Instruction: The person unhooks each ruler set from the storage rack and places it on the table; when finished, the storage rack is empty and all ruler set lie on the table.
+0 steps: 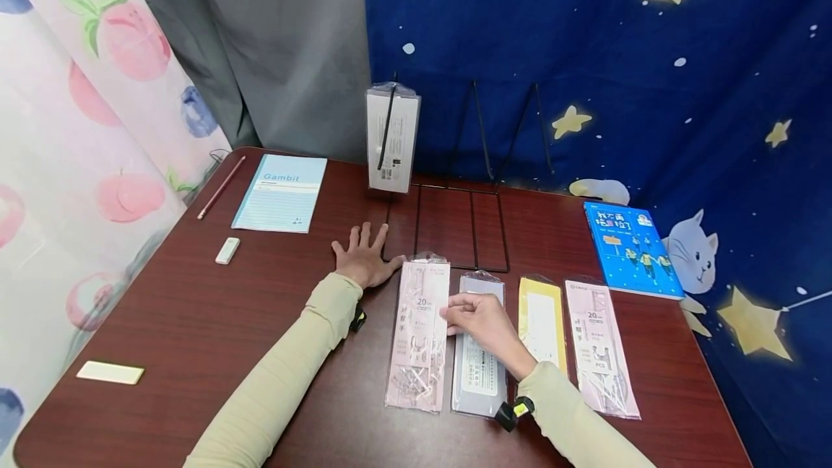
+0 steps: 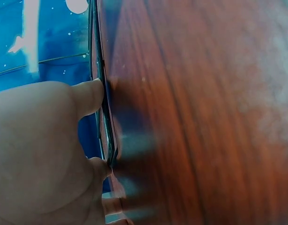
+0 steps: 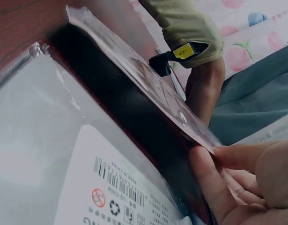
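My right hand pinches the right edge of a flat pink packet in clear plastic; in the right wrist view thumb and fingers close on the packet's edge, which is tilted up. Beneath the right hand lies a grey packet with a white label. My left hand rests spread on the table beside the black wire rack, its thumb by the rack's base and the pink packet's top corner. On the rack's left hook hangs a white packet.
A yellow packet and another pink packet lie to the right. Around the tabletop are a light-blue notebook, pencil, small white block, pale flat bar and blue book.
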Motion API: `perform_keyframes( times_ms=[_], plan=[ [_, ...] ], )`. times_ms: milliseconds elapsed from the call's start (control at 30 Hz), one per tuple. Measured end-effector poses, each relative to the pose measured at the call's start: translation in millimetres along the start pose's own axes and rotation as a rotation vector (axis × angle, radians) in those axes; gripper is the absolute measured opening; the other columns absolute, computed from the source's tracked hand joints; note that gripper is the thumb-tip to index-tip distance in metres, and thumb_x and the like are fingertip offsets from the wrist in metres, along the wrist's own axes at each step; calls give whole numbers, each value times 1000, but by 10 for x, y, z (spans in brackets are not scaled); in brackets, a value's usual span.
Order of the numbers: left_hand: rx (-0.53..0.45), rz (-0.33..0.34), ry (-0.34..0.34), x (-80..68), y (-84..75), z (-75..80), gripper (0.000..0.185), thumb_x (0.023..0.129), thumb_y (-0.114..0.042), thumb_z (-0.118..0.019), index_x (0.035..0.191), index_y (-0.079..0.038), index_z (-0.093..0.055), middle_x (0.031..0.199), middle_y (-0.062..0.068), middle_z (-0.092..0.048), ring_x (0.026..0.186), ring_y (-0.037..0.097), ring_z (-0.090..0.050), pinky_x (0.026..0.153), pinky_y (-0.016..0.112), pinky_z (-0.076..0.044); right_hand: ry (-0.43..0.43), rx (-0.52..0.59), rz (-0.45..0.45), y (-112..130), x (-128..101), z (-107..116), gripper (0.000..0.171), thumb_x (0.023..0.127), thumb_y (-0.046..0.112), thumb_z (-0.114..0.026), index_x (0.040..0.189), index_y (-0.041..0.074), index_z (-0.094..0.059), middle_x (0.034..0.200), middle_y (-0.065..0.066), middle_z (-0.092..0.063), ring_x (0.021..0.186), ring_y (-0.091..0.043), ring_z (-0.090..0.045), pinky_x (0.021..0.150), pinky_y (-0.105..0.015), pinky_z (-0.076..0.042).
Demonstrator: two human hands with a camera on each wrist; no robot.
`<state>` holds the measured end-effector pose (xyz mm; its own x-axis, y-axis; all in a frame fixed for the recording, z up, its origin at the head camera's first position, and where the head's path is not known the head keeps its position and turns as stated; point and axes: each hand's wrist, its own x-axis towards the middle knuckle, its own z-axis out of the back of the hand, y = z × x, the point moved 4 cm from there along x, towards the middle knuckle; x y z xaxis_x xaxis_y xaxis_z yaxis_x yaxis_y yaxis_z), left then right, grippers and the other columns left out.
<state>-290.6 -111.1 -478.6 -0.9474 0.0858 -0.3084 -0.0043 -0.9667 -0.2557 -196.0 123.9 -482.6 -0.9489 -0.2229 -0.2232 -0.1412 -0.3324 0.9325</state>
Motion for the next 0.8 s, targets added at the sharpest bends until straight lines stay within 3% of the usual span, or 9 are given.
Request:
perform_keyframes(
  times_ms=[533,800],
  plan=[
    [2,-7,-4,11,11,-11,84,104,-66,-40,169,-24,-9,176,17,-6,163,39,-4,123,74,-9,10,-76,-141,-11,50,-79,17,93,5,-73,104,-8,-74,80,-13,-78,63,-10,-72,66,-29,-63],
    [-3,-9,-9,1,7,-5,84,104,-66,-40,169,-23,-9,176,17,-6,163,39,-5,123,73,-9,3,-86,-189,53,54,-103,25,92,3,-73,114,-9,-71,83,-12,-78,62,-10,-71,64,-30,-63]
  ],
)
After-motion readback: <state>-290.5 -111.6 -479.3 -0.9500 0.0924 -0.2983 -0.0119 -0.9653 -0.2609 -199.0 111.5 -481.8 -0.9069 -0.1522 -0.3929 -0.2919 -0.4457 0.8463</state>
